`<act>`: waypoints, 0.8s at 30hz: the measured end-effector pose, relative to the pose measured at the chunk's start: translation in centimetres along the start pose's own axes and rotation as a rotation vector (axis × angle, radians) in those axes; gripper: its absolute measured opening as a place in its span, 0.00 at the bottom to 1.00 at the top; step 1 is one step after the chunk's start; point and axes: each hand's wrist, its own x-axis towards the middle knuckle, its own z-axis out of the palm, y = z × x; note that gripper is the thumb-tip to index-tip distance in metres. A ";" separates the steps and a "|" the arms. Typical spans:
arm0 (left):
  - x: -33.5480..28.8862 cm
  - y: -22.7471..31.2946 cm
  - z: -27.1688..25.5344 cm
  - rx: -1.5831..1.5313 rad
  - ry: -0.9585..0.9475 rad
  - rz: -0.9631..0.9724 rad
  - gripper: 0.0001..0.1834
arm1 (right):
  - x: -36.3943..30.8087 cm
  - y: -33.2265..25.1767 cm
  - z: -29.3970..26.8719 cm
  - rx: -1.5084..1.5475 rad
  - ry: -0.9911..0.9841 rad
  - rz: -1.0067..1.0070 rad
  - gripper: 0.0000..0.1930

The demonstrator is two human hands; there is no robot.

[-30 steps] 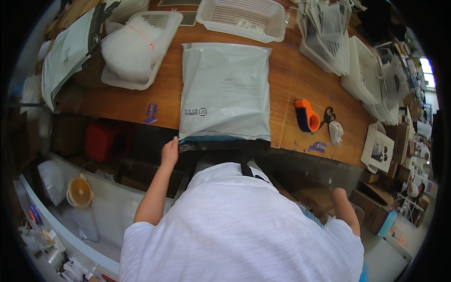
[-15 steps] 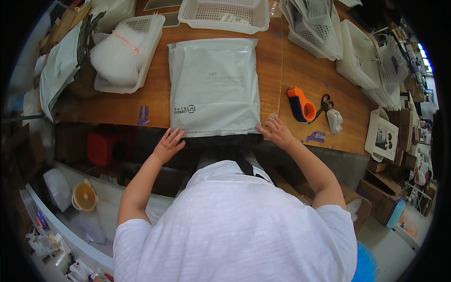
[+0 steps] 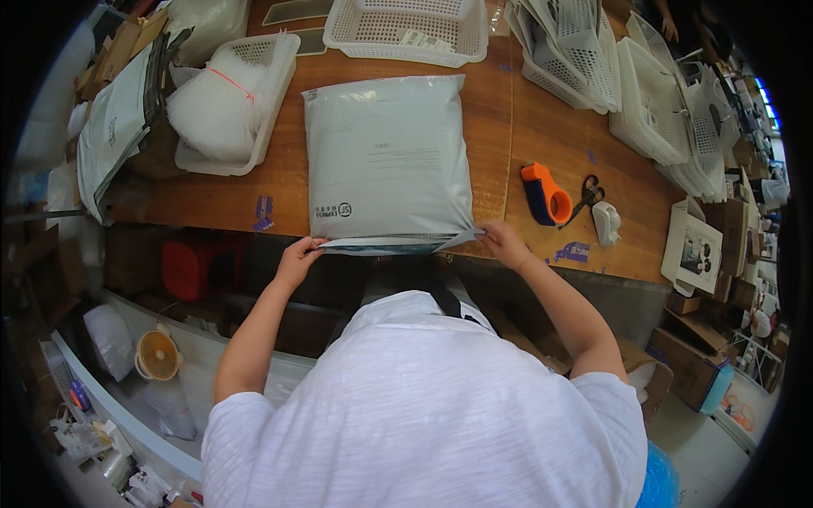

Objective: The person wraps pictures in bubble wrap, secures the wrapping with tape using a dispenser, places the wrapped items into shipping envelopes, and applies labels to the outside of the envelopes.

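A pale grey plastic mailing bag lies flat on the wooden table, its near end at the table's front edge. My left hand pinches the near left corner of the bag. At the near right corner, my right hand grips the bag's edge between thumb and fingers. Between the two hands the bag's near edge is stretched, and a dark strip shows along its opening. What the bag contains is hidden.
Right of the bag lie an orange and blue tape dispenser, black scissors and a small white dispenser. White plastic baskets stand at the back; a left tray holds foam sheets. A red stool is under the table.
Both hands have closed on the bag's near corners, where fingers lay outspread before. The near edge has lifted and parted, and the bag looks puffier.
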 end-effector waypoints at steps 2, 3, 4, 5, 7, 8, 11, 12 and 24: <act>0.5 -2.1 0.3 -0.184 0.007 -0.062 0.04 | 0.0 0.1 0.2 0.282 0.004 0.250 0.06; 0.8 -2.4 0.4 -0.242 0.012 -0.069 0.04 | -0.1 0.2 0.3 0.318 -0.013 0.290 0.06; 0.8 -2.7 0.5 -0.217 0.016 -0.055 0.04 | -0.1 0.4 0.5 0.353 -0.030 0.329 0.06; 0.7 -3.0 0.6 -0.192 0.021 -0.042 0.04 | -0.1 0.6 0.7 0.389 -0.048 0.368 0.06; 0.9 -2.6 0.7 -0.104 0.036 -0.025 0.05 | -0.4 2.6 1.9 0.367 -0.035 0.326 0.07; 1.0 -2.3 0.8 -0.040 0.046 -0.022 0.06 | -0.7 3.6 2.5 0.359 -0.030 0.305 0.07; 1.0 -1.9 0.9 0.085 0.088 -0.055 0.07 | -0.2 3.4 2.6 0.302 -0.009 0.324 0.09; 1.0 -1.6 1.0 0.117 0.098 -0.070 0.07 | -0.3 3.8 2.9 0.325 0.007 0.335 0.09; -3.1 4.4 1.3 0.483 0.493 0.388 0.04 | -0.4 2.3 2.2 0.503 0.119 0.508 0.10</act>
